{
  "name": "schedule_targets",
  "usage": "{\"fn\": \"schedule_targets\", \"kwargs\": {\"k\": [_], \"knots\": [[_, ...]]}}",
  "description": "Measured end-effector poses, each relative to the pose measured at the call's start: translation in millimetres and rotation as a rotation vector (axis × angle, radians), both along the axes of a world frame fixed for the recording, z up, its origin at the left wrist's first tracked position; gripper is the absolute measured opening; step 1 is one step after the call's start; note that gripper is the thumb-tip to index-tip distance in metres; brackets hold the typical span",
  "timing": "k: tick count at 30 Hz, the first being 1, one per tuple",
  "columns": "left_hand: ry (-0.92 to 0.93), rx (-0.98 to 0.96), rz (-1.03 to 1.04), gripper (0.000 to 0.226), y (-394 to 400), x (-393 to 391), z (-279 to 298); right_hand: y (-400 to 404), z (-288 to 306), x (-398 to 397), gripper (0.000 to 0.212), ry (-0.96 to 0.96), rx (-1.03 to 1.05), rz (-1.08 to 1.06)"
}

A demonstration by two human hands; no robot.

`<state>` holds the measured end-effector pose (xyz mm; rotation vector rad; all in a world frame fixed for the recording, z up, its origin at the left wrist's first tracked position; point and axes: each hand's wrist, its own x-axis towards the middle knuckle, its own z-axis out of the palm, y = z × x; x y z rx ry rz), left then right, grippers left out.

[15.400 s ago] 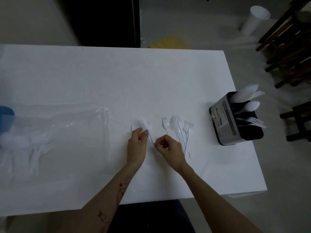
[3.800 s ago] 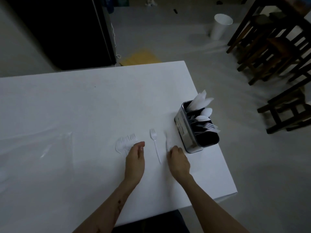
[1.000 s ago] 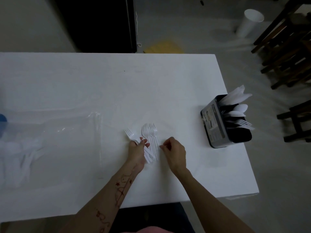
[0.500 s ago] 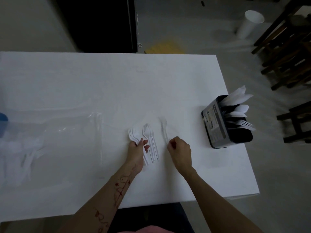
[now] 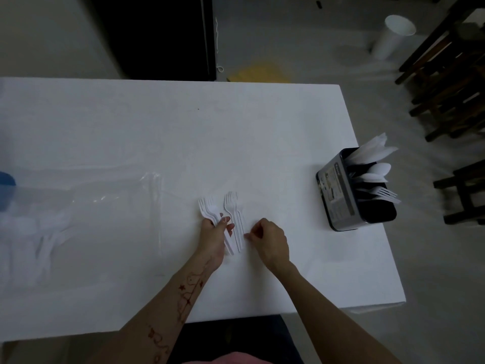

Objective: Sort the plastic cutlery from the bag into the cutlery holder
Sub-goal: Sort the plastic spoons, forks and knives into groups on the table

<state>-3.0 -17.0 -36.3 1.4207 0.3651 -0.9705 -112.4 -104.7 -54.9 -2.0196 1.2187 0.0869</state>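
White plastic forks lie in two small groups at the table's middle front. My left hand [image 5: 214,232] grips the handles of the left bunch of forks [image 5: 207,207]. A second pile of forks [image 5: 232,206] lies flat just to the right of it. My right hand [image 5: 267,239] rests beside that pile, fingers pinched at the handle ends; I cannot tell if it holds one. The dark cutlery holder [image 5: 338,190] stands at the table's right edge with knives, spoons and forks in it. The clear plastic bag [image 5: 78,206] lies to the left with more cutlery inside.
The white table [image 5: 183,132] ends close behind the holder on the right. A white cup [image 5: 393,35] stands on the floor beyond, dark wooden chairs [image 5: 451,74] are at the right, and a blue object [image 5: 6,179] shows at the left edge.
The single fork that my right hand held apart to the right half a second ago now lies with the right pile. My right hand has come back to the handle ends.
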Motion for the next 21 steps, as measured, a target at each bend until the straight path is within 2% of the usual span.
{"fn": "schedule_targets", "kwargs": {"k": [4, 8, 13, 16, 19, 21], "knots": [[0.015, 0.011, 0.023, 0.015, 0.9, -1.1, -1.5, -2.1, 4.3, 0.6, 0.011, 0.101, -0.035, 0.002], [0.048, 0.034, 0.062, 0.013, -0.9, -2.0, -4.3, 3.5, 7.4, -0.7, 0.027, 0.106, -0.067, -0.006], [0.089, 0.040, 0.065, 0.013, -1.1, -1.7, -6.4, 0.9, 10.5, 0.8, 0.012, 0.144, -0.144, 0.033], [0.089, 0.002, 0.044, 0.017, -0.5, -1.5, -6.4, 3.2, 13.2, -0.9, 0.013, 0.030, -0.162, -0.056], [0.117, -0.064, 0.055, 0.022, -0.4, -2.1, -3.7, 4.5, 16.9, -1.9, 0.011, -0.284, 0.112, -0.167], [0.148, -0.101, 0.057, 0.026, -0.9, -2.2, -0.5, 6.7, 21.4, -1.3, 0.008, -0.346, 0.314, -0.030]]}}
